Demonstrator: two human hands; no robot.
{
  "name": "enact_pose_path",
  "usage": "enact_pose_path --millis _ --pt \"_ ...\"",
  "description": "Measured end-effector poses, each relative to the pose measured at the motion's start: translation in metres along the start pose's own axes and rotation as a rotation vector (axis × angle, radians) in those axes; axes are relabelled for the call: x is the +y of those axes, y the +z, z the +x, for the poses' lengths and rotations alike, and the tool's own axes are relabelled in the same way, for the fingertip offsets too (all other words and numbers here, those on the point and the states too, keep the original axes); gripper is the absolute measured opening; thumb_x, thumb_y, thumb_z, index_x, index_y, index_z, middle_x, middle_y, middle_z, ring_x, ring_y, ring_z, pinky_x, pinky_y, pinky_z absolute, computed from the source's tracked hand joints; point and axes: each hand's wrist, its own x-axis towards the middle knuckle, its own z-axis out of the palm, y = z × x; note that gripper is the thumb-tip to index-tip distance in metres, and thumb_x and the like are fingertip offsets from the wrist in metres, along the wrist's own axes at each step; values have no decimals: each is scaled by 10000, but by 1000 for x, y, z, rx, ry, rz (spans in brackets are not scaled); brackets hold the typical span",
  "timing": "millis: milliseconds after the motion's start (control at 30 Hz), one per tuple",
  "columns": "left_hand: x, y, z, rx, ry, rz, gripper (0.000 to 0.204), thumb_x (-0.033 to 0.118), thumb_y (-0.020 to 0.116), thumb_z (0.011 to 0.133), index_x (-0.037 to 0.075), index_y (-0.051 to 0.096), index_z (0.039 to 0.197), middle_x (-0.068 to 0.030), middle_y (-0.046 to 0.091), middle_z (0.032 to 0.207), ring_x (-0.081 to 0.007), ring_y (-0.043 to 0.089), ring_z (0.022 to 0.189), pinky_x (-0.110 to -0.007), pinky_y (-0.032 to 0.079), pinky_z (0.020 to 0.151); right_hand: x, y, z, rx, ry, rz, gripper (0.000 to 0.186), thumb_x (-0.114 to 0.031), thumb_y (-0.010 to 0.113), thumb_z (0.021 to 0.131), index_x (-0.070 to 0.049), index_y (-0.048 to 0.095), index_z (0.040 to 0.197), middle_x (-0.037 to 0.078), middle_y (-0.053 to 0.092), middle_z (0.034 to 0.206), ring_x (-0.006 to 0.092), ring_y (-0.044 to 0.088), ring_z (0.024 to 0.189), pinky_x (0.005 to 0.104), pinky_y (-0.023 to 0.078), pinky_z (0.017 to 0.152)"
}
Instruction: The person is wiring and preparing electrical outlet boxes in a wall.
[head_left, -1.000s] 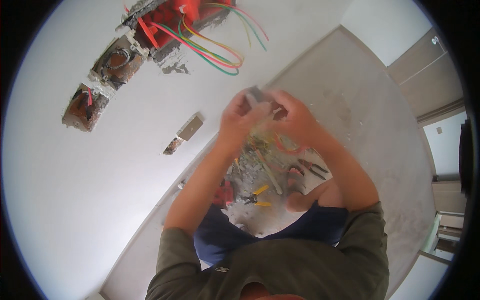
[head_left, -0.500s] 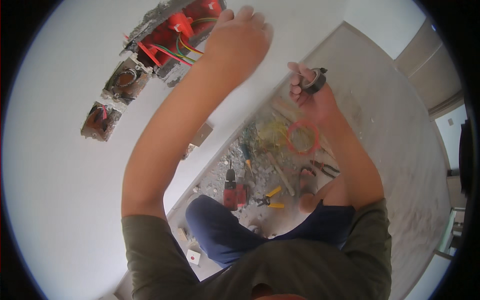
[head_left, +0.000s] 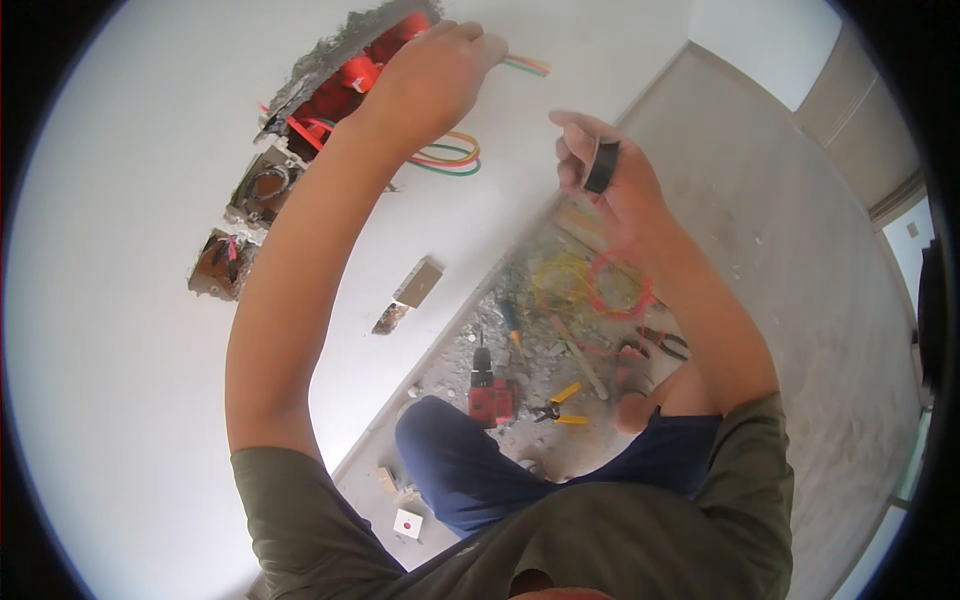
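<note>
My left hand [head_left: 432, 80] is raised to the white wall and closed around a bundle of coloured wires [head_left: 447, 157] that come out of a red wall box [head_left: 340, 88] set in a chiselled hole. The wire ends stick out past my fingers to the right. My right hand [head_left: 610, 185] is held up beside it, a little lower, gripping a black roll of tape [head_left: 601, 166] between thumb and fingers. The two hands are apart.
Two more open wall boxes [head_left: 262, 188] [head_left: 218, 262] sit lower left in the wall, and a small slot [head_left: 418, 284] below. On the dusty floor lie a red drill [head_left: 487, 392], yellow-handled pliers [head_left: 558, 405], coiled red and yellow wire [head_left: 600, 285] and other tools. My knee [head_left: 450, 450] is bent below.
Both hands were together at chest height a second ago. The left arm has since risen to the wall box and taken the wires; the right hand has lifted with the tape roll.
</note>
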Motion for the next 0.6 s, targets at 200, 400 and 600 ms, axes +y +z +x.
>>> enact_pose_path --millis 200,400,600 --pt "9 -10 -1 -32 -53 95 270 -13 547 823 10 582 1089 -140 599 942 -319 605 943 -413 516 801 -30 29 20 -43 -254 -23 438 -232 660 941 35 572 1277 113 689 994 170 672 861 286 540 764" --pt "16 -8 -3 -24 -23 291 131 59 569 818 32 567 946 -105 588 916 -271 611 929 -370 542 786 -27 46 15 98 -308 -68 306 -122 631 936 36 635 1198 111 710 948 175 697 885 277 547 728" --pt "8 -14 -3 -47 -21 50 202 29 579 866 13 595 1067 -142 583 926 -322 590 921 -424 493 787 -29 34 28 65 -333 -96 294 51 544 840 54 670 1106 81 712 917 152 684 831 253 540 703"
